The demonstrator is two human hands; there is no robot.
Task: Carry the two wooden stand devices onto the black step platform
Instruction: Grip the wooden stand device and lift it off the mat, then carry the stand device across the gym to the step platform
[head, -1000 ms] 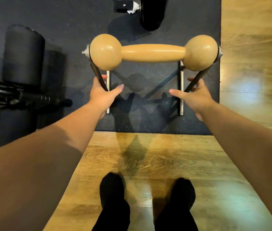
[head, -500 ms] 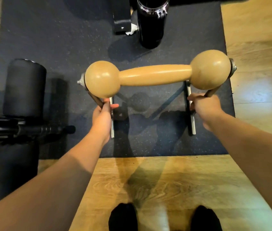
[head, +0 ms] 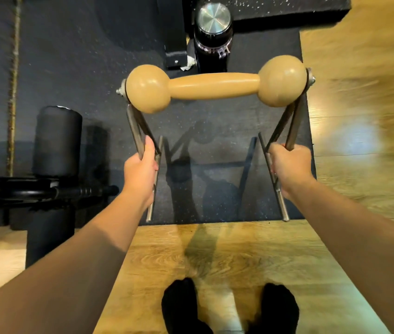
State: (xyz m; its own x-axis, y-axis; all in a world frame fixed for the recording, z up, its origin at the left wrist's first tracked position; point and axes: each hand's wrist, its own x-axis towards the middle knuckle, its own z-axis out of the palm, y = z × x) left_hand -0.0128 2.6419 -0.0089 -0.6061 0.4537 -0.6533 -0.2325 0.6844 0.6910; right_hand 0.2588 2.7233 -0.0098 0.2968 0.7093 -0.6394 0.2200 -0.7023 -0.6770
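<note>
One wooden stand device (head: 215,85) fills the middle of the head view: a tan bar with a ball at each end, carried on grey metal legs. My left hand (head: 140,168) is closed around its left legs, and my right hand (head: 288,166) is closed around its right legs. The device is tilted, with the wooden bar far from me and the leg rails pointing back toward me, above the dark speckled mat (head: 215,145). A black speckled platform edge (head: 275,7) shows at the top. A second device is not in view.
A black bottle with a silver lid (head: 213,32) stands just beyond the wooden bar, beside a black post (head: 175,32). At left are a black padded roller (head: 57,141) and a weight bar (head: 46,191). Wood floor (head: 348,165) lies right and near; my feet (head: 229,309) are below.
Both hands went from reaching with open fingers to closing on the stand's legs. The stand has lifted and tilted, its rails now raised off the mat. The view has shifted forward.
</note>
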